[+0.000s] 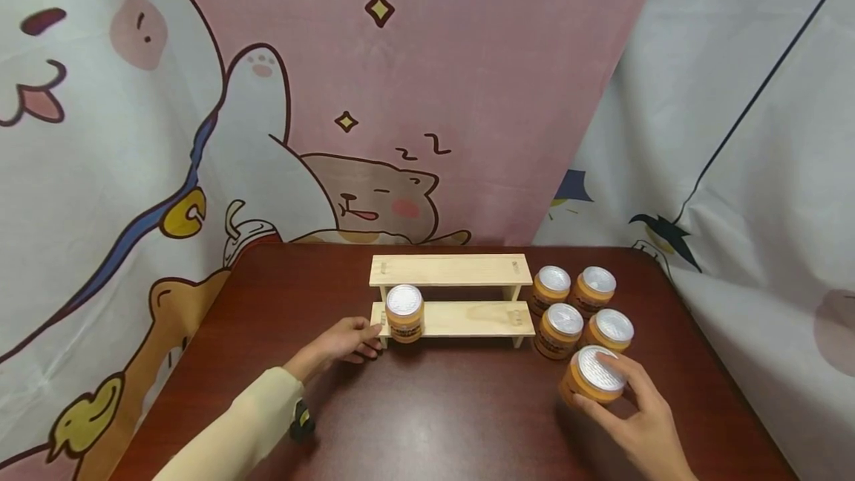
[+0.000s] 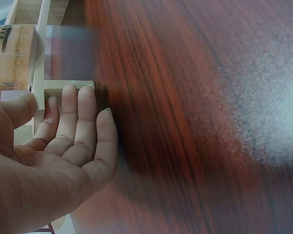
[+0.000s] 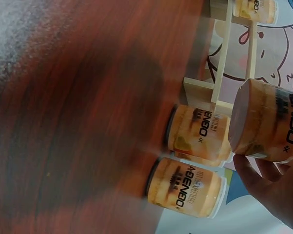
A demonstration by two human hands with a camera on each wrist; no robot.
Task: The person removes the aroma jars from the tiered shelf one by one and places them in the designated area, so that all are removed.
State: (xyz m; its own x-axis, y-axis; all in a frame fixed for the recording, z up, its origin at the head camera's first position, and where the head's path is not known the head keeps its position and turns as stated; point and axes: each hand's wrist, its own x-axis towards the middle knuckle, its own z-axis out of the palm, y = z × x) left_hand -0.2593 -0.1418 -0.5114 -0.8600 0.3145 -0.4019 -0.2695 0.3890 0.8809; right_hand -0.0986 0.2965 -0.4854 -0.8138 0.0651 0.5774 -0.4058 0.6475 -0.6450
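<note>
A two-step wooden shelf (image 1: 467, 318) stands on the table, and my left hand (image 1: 350, 340) pinches the left end of its lower step between thumb and index finger. In the left wrist view the other fingers of this left hand (image 2: 73, 141) extend beside the shelf's leg. On the lower step, near that end, stands an orange jar (image 1: 404, 318) with a white lid. My right hand (image 1: 637, 410) grips another such jar (image 3: 268, 122) by its sides, upright and raised off the table. Just beyond it several like jars (image 1: 559, 329) stand grouped.
The grouped jars sit close to the shelf's right end. A dark reddish wooden table (image 1: 427, 407) lies under everything. Behind it hangs a printed cartoon cloth (image 1: 494, 95), which also runs along both sides.
</note>
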